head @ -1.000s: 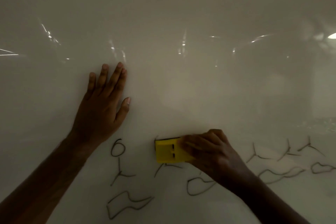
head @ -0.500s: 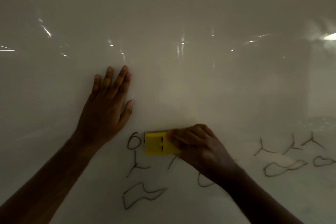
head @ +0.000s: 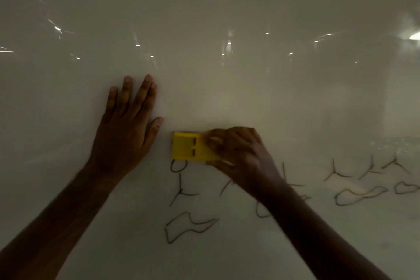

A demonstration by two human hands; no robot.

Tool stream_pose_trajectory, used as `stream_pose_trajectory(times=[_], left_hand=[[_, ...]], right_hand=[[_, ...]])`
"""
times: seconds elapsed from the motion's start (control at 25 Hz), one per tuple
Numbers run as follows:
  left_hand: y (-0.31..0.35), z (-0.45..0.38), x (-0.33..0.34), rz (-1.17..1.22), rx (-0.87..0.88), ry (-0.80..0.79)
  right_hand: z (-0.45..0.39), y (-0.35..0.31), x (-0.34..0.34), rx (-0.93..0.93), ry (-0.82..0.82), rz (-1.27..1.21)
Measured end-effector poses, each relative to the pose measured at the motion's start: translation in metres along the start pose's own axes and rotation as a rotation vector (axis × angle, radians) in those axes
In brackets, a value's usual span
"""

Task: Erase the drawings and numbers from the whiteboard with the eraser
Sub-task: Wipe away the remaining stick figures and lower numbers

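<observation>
The whiteboard (head: 227, 18) fills the whole view. My right hand (head: 241, 157) grips a yellow eraser (head: 186, 146) and presses it flat against the board, right above the remaining loop of a drawn number 6 (head: 178, 165). Beneath the number are a branching stick mark (head: 180, 191) and a wavy closed outline (head: 188, 227). More stick marks (head: 334, 171) and closed outlines (head: 359, 195) run to the right; my right forearm hides part of one. My left hand (head: 127, 125) lies flat on the board with its fingers spread, left of the eraser.
Bright reflections of lights (head: 228, 43) streak across the upper board. A blurred bright patch (head: 414, 35) sits at the right edge. The board above both hands carries no marks.
My right hand has slid the eraser to the left, over the top of the number 6, whose upper stroke is gone. My left hand stays flat on the board.
</observation>
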State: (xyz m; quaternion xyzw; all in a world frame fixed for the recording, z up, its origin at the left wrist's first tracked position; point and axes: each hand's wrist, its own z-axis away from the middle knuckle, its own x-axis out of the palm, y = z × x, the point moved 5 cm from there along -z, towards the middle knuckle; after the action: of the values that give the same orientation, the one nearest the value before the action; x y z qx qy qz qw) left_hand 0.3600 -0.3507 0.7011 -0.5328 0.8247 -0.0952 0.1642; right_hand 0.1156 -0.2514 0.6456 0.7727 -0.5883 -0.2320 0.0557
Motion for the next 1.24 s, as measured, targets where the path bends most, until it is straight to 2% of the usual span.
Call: stream_pose_trajectory(times=[0.12, 0.24, 0.4, 0.56, 0.72, 0.84, 0.96, 1.08, 1.24], left_hand=[[-0.009, 0.008, -0.003, -0.007, 0.022, 0.004], [-0.017, 0.025, -0.003, -0.020, 0.013, 0.005], [-0.018, 0.031, 0.000, -0.036, -0.016, 0.025], [-0.016, 0.033, 0.002, -0.022, -0.040, 0.019], [-0.015, 0.036, 0.002, -0.022, -0.046, 0.009], [-0.016, 0.036, 0.002, -0.024, -0.044, 0.007], [-0.014, 0.037, 0.003, -0.033, -0.052, 0.017], [-0.012, 0.038, 0.003, -0.032, -0.069, 0.031], [-0.012, 0.039, 0.003, -0.028, -0.064, 0.031]], right_hand=[[0.025, -0.037, 0.016, -0.105, -0.058, -0.039], [0.051, -0.027, 0.001, -0.125, -0.102, 0.002], [0.026, -0.011, -0.013, -0.050, -0.027, 0.094], [0.006, -0.039, 0.010, -0.081, 0.001, 0.048], [0.048, -0.058, 0.024, -0.212, -0.121, 0.000], [0.071, -0.039, 0.007, -0.268, -0.180, 0.034], [0.058, -0.019, -0.008, -0.196, -0.133, 0.076], [0.034, -0.034, 0.005, -0.122, -0.028, 0.041], [0.047, -0.079, 0.038, -0.232, -0.085, -0.047]])
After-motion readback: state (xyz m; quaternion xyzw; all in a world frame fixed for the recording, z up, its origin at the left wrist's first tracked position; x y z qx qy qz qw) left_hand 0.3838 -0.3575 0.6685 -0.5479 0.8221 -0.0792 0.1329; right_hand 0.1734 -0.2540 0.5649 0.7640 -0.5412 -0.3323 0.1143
